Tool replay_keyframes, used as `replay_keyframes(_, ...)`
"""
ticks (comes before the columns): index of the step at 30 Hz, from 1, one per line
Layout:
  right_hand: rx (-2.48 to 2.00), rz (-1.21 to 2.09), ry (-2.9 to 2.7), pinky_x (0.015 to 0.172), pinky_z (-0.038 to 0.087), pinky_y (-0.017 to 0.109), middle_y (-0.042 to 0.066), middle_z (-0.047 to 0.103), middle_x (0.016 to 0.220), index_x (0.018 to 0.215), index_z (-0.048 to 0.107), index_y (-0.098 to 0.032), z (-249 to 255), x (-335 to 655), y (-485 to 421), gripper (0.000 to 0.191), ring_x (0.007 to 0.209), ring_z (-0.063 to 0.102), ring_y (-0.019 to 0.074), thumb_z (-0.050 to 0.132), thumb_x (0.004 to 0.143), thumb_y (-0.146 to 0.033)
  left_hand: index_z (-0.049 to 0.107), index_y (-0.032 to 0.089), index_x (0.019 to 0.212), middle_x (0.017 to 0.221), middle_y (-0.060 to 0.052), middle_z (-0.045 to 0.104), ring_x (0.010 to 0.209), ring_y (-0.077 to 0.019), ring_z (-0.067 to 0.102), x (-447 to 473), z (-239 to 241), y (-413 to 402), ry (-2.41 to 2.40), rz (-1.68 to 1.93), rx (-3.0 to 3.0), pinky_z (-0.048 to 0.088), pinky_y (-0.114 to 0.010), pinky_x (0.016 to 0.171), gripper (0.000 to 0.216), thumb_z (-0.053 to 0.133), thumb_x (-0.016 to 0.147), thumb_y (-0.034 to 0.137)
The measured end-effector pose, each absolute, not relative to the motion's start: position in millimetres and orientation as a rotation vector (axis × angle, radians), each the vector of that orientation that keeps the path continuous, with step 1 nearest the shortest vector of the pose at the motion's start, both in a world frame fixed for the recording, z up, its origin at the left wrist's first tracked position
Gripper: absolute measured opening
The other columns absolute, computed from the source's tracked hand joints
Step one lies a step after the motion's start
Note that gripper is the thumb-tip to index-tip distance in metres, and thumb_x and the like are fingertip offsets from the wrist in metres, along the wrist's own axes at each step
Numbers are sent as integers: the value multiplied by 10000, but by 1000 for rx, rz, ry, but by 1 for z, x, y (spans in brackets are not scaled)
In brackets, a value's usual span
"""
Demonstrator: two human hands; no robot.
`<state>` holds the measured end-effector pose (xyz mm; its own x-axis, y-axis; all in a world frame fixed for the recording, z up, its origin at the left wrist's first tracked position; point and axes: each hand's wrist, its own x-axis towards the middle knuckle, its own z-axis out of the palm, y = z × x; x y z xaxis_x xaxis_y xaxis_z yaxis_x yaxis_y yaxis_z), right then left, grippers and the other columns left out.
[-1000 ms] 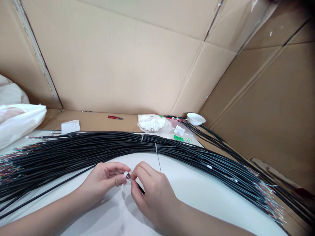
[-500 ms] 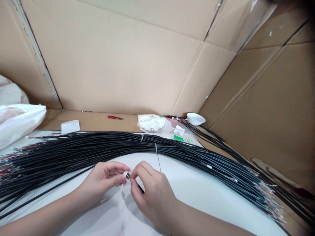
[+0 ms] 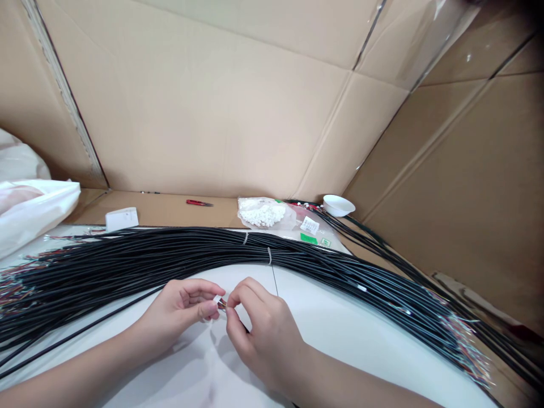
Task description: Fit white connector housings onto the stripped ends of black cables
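Between the fingertips of my left hand (image 3: 189, 303) is a small white connector (image 3: 217, 299), pinched near the front of the white table. Thin coloured wires (image 3: 222, 306) run out of the connector towards my right hand (image 3: 259, 328). My right thumb and forefinger are closed on these wires, close beside the connector. A short dark piece of the cable shows under the right fingers; the rest is hidden by that hand. Just beyond both hands lies a thick bundle of black cables (image 3: 204, 249) with bare coloured wire ends at either side.
At the back lie a clear bag of white connectors (image 3: 263, 215), red-handled tweezers or cutters (image 3: 199, 203) and a small white box (image 3: 122, 219). A white bowl (image 3: 339, 205) stands back right, beside more black cables (image 3: 395, 260). A white plastic bag (image 3: 38, 209) is at left. Cardboard walls (image 3: 212, 113) enclose the table.
Almost nothing differs. My right hand has shifted very slightly, while the connector stays in my left fingers.
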<state>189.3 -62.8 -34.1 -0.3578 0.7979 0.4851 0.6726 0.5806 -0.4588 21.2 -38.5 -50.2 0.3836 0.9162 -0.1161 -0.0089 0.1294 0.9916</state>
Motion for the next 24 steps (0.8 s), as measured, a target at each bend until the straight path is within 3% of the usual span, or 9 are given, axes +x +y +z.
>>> replay_keyframes(24,-1155,258,-2104,504,367,214,14,530,680,696,498,-174,-34,190,-63,98,559,494,112,419,728,-125,674,185,823,712,-16,704,644,-153,621,21,-49,-36,933,834,1212,473,-257,629,152,665,674,216)
